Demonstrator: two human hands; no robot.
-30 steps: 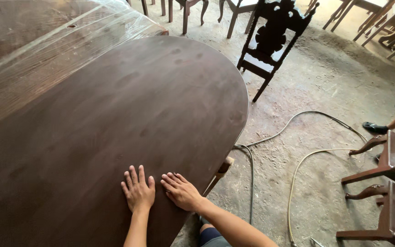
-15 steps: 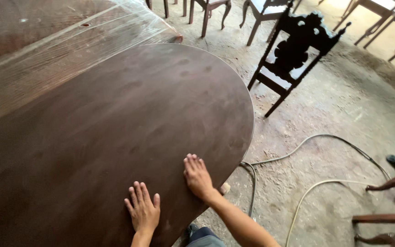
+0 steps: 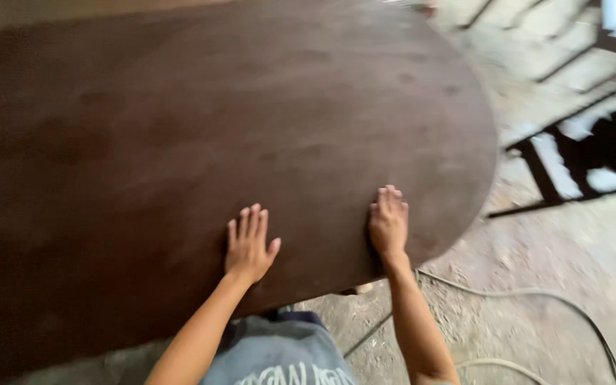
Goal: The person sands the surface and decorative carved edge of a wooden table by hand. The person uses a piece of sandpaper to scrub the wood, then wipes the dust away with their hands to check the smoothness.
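Note:
A big dark brown wooden tabletop [image 3: 180, 128] with a rounded end fills most of the head view. My left hand [image 3: 249, 244] lies flat on it near the front edge, fingers together and pointing away from me. My right hand [image 3: 388, 221] also rests palm down on the wood, close to the curved right edge. Neither hand holds anything. Both forearms reach up from the bottom of the picture.
A dark carved wooden chair [image 3: 593, 157] stands blurred at the right on the dusty concrete floor [image 3: 557, 249]. A pale cable [image 3: 536, 294] snakes over the floor below the table's rounded end. My grey clothing [image 3: 279, 353] shows at the bottom.
The view has swung closer and turned left. My right hand has slid further along the rounded edge, away from my left hand. Both palms stay flat on the wood.

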